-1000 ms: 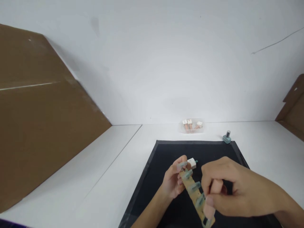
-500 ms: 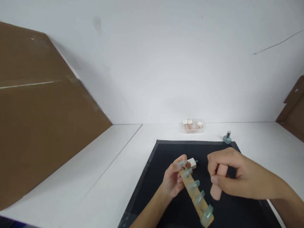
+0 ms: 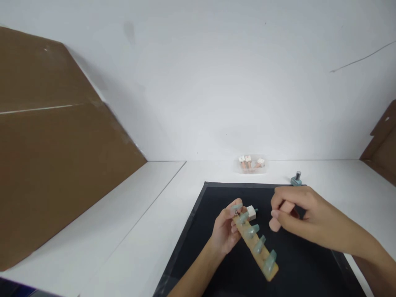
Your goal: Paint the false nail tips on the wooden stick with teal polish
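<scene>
Wooden strip (image 3: 254,252) is being held up above the black mat (image 3: 309,268), slanting from the left hand down toward the lower right. Five translucent teal nail tips (image 3: 270,260) are sitting in a row along its upper face, each one sticking up off the wood.

Left hand (image 3: 225,233) is gripping the strip's upper end, fingers curled round it and the thumb pressing near the first tip. A small white cube (image 3: 251,213) is showing just beside that end; cannot tell whether it is touching the strip or the fingers.

Right hand (image 3: 301,210) is hovering to the right of the strip, apart from it, closed in a pinch on a short pink piece (image 3: 275,223). The piece's blunt end is pointing down and left toward the strip, without touching it.

Mat is lying on a white table (image 3: 148,231). At the mat's far right corner a small teal bottle (image 3: 296,179) with a silver cap is standing upright. Further back, against the white wall (image 3: 216,82), a clear container (image 3: 262,168) is holding several pinkish sticks with white cube ends. Brown cardboard panel (image 3: 55,156) is leaning along the left side; another cardboard piece (image 3: 382,144) is standing at the far right edge.
</scene>
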The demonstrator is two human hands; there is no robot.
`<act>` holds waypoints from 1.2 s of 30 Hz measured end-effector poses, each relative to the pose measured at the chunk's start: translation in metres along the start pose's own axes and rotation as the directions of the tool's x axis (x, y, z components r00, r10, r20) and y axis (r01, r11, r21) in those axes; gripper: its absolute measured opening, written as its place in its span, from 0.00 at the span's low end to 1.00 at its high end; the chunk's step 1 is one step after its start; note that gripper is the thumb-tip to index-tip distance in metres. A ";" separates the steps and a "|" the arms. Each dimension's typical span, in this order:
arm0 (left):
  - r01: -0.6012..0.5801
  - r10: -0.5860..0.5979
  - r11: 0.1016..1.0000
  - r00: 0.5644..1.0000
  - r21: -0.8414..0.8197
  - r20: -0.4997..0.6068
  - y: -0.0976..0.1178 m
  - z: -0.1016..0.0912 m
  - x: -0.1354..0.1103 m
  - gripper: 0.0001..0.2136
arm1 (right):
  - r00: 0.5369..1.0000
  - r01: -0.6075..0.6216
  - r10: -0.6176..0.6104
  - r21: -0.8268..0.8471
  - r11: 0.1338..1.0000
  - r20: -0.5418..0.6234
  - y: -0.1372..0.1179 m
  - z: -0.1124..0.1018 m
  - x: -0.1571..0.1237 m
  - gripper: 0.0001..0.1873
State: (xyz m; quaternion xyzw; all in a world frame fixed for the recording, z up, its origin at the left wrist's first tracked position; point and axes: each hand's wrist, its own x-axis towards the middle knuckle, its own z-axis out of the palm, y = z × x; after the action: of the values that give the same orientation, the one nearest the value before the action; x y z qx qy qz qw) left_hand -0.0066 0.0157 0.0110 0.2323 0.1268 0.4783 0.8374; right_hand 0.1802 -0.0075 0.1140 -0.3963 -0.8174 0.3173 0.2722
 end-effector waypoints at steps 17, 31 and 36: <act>-0.336 0.183 0.927 0.790 -0.164 -0.585 0.007 0.004 0.003 0.08 | 0.960 -0.222 0.226 -0.044 0.974 0.163 0.034 -0.001 0.010 0.11; -0.091 0.127 0.973 0.979 0.210 -0.160 -0.004 0.006 -0.002 0.14 | 0.973 -0.126 0.107 0.083 0.989 0.205 0.014 0.012 0.018 0.12; -0.083 0.129 0.946 0.983 0.313 -0.129 -0.006 0.000 -0.002 0.14 | 0.973 -0.134 0.116 0.081 0.988 0.202 0.021 0.010 0.014 0.10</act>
State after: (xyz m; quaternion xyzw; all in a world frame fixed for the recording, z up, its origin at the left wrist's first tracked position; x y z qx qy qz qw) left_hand -0.0030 0.0109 0.0078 0.3298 0.2485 0.5132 0.7524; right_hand 0.1761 0.0114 0.0949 -0.4006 -0.7978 0.4094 0.1880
